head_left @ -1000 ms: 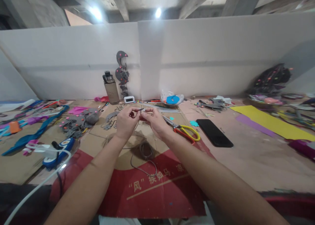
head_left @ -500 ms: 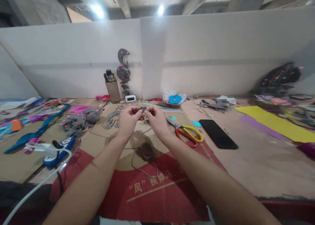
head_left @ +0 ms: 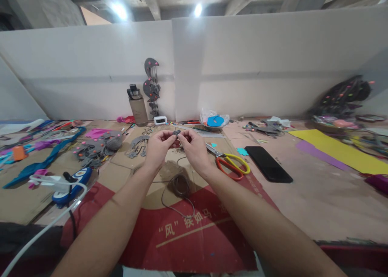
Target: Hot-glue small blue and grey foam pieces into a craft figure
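piece (head_left: pixel 177 132): small, grey, between fingertips above the cardboard (head_left: pixel 209 246).
left hand (head_left: pixel 158 149): narrow pinch on piece.
right hand (head_left: pixel 195 149): matching pinch; light, even pressure advised.
cord (head_left: pixel 181 185): coiled below; slack best left untangled.

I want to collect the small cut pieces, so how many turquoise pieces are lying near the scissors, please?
2: a larger piece between the scissors and the phone, and a smaller piece beside the blades. Others may be hidden under the scissors.
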{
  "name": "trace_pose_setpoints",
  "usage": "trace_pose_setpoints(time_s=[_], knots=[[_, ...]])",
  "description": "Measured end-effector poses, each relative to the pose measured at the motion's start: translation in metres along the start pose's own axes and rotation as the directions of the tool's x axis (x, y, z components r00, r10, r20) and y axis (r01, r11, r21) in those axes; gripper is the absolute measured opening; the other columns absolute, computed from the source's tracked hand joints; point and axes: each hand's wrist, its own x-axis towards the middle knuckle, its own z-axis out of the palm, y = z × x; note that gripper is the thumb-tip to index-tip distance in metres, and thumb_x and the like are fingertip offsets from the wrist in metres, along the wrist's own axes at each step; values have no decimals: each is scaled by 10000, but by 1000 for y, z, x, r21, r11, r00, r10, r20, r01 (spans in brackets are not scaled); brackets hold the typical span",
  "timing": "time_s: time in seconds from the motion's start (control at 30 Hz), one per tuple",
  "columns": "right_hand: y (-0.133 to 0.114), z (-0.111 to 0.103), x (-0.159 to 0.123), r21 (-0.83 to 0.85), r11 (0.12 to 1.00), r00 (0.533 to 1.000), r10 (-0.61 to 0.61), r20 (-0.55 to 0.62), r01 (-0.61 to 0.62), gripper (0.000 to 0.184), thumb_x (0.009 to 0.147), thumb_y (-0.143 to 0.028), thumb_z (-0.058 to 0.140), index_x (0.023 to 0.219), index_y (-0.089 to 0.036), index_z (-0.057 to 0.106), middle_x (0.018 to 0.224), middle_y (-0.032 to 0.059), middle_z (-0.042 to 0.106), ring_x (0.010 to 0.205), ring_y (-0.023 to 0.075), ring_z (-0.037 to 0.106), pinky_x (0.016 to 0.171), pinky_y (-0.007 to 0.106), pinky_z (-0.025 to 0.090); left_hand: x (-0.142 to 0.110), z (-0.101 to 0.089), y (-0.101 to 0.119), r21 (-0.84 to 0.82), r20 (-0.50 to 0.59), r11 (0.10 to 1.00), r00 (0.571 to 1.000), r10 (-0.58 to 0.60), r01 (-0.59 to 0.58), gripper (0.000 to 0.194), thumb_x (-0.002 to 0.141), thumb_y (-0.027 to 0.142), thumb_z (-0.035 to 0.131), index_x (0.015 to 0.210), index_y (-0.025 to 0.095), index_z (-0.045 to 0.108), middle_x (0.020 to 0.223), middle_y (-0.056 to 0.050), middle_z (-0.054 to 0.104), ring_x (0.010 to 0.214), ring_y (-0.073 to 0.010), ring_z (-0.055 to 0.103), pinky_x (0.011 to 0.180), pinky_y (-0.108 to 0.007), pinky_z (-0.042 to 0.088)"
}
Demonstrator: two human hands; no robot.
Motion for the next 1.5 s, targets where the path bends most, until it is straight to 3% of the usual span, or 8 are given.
trace_pose_setpoints(time_s=[0.47,0.73,1.07,1.33,1.5], knots=[[-2,-2,2,-78,997,1000,-6,20,8,230,834,-362,470,724,-178,555,679,-3,574,620,119,498,590,241,372,0,1,-2,2,31,999,999,41,-41,207,657,257,709,793,127,623,723,-24,645,612,-115,622,605,-268,531],[-8,-2,2,-120,991,999,54,0,-54,188,800,-322,495,684,-183,544,617,-15,565,544,110,460,540,240,348,0,2,-2,17,29,999,999,38,-39,193,650,252,703,773,127,621,699,-9,637,582,-97,593,616,-269,520],[-6,-6,3,-184,982,999,42,-20,-45,171,766,-312,513,656,-185,545,604,-14,580,547,114,480,532,239,342,0,-2,-2,143,89,986,993,72,-85,196,683,273,666,810,127,632,696,-20,635,578,-107,586,618,-268,503],[-8,-13,3,-284,959,999,19,44,-6,189,781,-320,511,652,-185,542,575,-25,543,519,104,434,513,241,299,4,-7,-1,134,214,990,977,21,-50,205,707,325,664,759,130,627,628,-19,623,551,-109,570,596,-268,493],[-6,-16,0,-247,969,993,18,121,12,167,790,-322,511,693,-188,531,614,-25,531,551,106,443,535,243,322,6,-8,-2,131,157,991,988,-2,-19,192,710,316,662,732,130,620,591,-14,614,510,-99,557,548,-245,478]])
